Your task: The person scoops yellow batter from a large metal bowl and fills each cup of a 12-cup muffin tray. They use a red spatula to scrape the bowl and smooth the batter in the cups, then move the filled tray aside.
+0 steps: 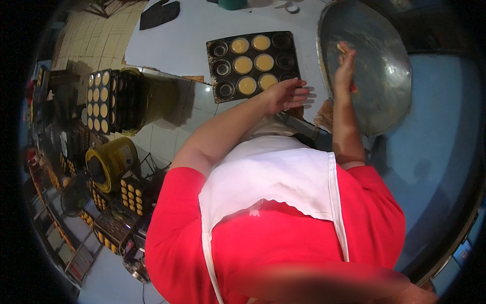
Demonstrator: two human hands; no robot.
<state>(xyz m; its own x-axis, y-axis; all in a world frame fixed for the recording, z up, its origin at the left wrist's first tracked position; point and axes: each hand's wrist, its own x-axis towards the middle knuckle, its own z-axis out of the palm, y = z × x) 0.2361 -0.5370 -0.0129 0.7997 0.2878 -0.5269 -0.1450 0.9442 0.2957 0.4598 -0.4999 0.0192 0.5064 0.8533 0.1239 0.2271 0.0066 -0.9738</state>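
Note:
A dark muffin tray (211, 81) lies on a white table, with yellow filling in its two middle columns of cups; the cups of the left column look unfilled and those at the right are dark. My left hand (289, 95) hovers at the tray's lower right corner, fingers extended, nothing in it. To the right stands a large round metal basin (376, 72) with pale smears inside. Over the basin's left part is my right hand (344, 72), a small pale yellow piece (341, 48) at its fingertips. A small red thing (353, 88) shows beside the right wrist.
A dark oven mitt (160, 15), a roll of tape (292, 7) and a green container (232, 3) are on the table's far side. On the left, a stack of filled trays (99, 100) stands near a yellow bucket (114, 159) and racks of trays with yellow cakes (131, 197).

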